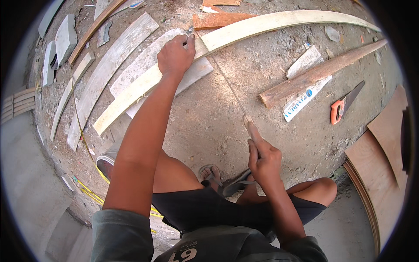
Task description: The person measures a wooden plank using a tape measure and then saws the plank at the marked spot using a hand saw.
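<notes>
A long pale wooden board [262, 29] lies across the far side, running from lower left to upper right. My left hand [176, 54] is closed on it, knuckles up, pressing near its left part. My right hand [265, 158] grips the wooden handle of a handsaw [227, 80]. The saw's blade shows edge-on as a thin line, reaching away from me and crossing the board just right of my left hand. Its teeth are not visible. Under the board by my left hand lies a grey plank [194, 75].
Another handsaw with an orange handle [336, 112] rests on the dirt at right, near a brown timber [323, 72]. Plywood sheets [371, 174] stand at lower right. Several weathered planks [113, 74] lie left. A yellow cable [89, 192] runs beside a paint-can-like container [106, 161].
</notes>
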`<state>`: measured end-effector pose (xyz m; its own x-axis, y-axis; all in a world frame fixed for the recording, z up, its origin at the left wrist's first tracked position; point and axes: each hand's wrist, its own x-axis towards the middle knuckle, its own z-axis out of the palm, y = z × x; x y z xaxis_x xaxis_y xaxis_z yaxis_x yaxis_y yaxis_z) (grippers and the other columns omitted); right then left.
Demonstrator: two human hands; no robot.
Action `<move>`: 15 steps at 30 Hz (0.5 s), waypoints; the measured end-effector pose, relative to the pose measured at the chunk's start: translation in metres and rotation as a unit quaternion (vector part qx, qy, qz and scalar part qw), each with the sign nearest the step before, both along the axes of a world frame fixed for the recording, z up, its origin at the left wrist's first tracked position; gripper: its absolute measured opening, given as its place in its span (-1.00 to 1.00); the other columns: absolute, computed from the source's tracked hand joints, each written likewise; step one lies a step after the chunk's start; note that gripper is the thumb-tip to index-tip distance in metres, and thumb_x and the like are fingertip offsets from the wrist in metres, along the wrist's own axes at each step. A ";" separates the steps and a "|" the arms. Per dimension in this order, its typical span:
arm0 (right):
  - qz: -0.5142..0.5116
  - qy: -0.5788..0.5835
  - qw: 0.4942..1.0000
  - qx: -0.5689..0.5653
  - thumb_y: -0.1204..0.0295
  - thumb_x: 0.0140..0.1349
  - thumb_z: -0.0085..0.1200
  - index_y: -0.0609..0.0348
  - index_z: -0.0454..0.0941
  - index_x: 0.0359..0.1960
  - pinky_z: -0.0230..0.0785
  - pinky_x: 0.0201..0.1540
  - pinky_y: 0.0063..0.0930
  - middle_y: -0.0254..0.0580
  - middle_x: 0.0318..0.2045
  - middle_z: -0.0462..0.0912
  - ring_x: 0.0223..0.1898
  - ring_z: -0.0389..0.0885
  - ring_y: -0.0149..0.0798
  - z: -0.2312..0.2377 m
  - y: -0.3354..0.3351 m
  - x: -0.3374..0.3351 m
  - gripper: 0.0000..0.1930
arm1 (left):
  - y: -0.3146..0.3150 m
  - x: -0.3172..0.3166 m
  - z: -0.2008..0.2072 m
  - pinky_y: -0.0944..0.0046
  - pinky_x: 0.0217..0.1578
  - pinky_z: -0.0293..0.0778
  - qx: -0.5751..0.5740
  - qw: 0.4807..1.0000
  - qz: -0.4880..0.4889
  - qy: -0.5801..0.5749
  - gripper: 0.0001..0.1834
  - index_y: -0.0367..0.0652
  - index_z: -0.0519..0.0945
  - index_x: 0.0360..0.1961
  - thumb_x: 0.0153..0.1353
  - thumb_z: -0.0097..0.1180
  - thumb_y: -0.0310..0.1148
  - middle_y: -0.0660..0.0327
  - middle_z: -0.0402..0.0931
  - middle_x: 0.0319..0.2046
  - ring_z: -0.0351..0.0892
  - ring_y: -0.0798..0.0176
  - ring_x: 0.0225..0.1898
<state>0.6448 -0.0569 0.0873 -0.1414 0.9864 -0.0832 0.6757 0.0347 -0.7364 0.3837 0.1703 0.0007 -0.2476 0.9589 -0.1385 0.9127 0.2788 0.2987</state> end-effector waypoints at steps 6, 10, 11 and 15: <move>0.024 -0.030 0.999 -0.008 0.51 0.30 0.15 0.01 0.51 0.34 0.50 -0.43 -0.05 0.11 -0.55 0.64 -0.52 0.67 0.11 -0.018 0.102 -0.032 -0.47 | 0.007 0.013 -0.010 -0.07 0.01 0.54 0.004 1.000 0.026 -0.003 -0.49 0.10 0.76 -0.08 0.42 -0.06 0.21 0.03 0.74 -0.10 0.70 -0.17 -0.03; 0.019 -0.019 0.999 0.029 0.48 0.32 0.13 0.03 0.51 0.34 0.50 -0.40 -0.02 0.12 -0.53 0.64 -0.52 0.67 0.13 -0.036 0.133 -0.070 -0.49 | 0.003 0.001 -0.015 -0.06 0.03 0.54 -0.004 1.000 0.022 -0.002 -0.49 0.12 0.76 -0.05 0.42 -0.07 0.21 0.05 0.75 -0.11 0.70 -0.15 -0.02; 0.019 0.004 0.999 0.033 0.50 0.31 0.14 0.01 0.51 0.35 0.50 -0.40 -0.03 0.11 -0.53 0.65 -0.52 0.67 0.13 -0.039 0.118 -0.059 -0.47 | -0.005 0.000 -0.018 -0.06 0.03 0.54 -0.012 1.000 0.026 0.002 -0.49 0.12 0.76 -0.05 0.42 -0.07 0.21 0.05 0.75 -0.11 0.70 -0.15 -0.02; -0.019 0.040 0.999 -0.011 0.61 0.31 0.13 -0.09 0.50 0.39 0.53 -0.39 -0.27 0.19 -0.49 0.67 -0.51 0.69 0.15 0.011 0.007 0.000 -0.41 | 0.002 -0.003 -0.005 -0.07 -0.03 0.56 0.011 1.000 0.016 0.024 -0.51 0.06 0.76 -0.11 0.41 -0.04 0.16 0.03 0.75 -0.17 0.71 -0.14 -0.07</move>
<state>0.6449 -0.0503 0.0985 -0.1118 0.9892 -0.0948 0.6154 -0.0060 -0.7882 0.3807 0.1720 -0.0039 -0.2846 0.9529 -0.1048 0.9166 0.3025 0.2615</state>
